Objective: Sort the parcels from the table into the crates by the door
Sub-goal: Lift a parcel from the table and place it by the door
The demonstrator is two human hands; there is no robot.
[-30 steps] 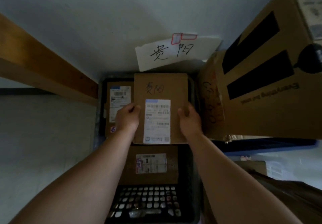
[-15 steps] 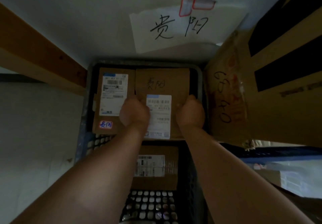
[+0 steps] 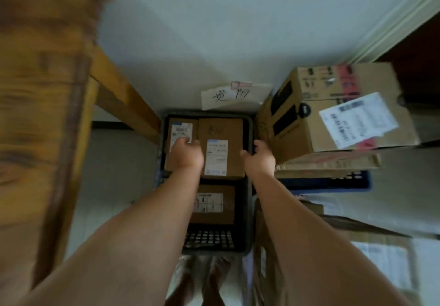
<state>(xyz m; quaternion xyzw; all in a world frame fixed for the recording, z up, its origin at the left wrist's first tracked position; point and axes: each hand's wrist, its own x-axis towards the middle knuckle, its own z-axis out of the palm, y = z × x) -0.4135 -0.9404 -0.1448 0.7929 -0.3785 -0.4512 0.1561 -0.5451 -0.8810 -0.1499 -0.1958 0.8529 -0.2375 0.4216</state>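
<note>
A black plastic crate (image 3: 209, 239) stands on the floor against the wall. Inside it lie three brown parcels with white labels: one at the far middle (image 3: 221, 129), one at the far left (image 3: 181, 127) and one nearer me (image 3: 214, 215). My left hand (image 3: 187, 154) hovers over the seam between the two far parcels, fingers loosely curled, holding nothing. My right hand (image 3: 260, 158) is at the right edge of the far middle parcel, thumb out, and grips nothing.
A paper sign (image 3: 228, 94) with handwriting hangs on the wall above the crate. Wooden furniture (image 3: 42, 115) fills the left. Large cardboard boxes (image 3: 333, 119) are stacked on a blue crate (image 3: 333, 183) at the right. More flat cardboard (image 3: 357, 246) lies at lower right.
Both hands have let go of the far middle parcel, which now lies flat in the crate. My head has pulled back and up, so more of the room shows.
</note>
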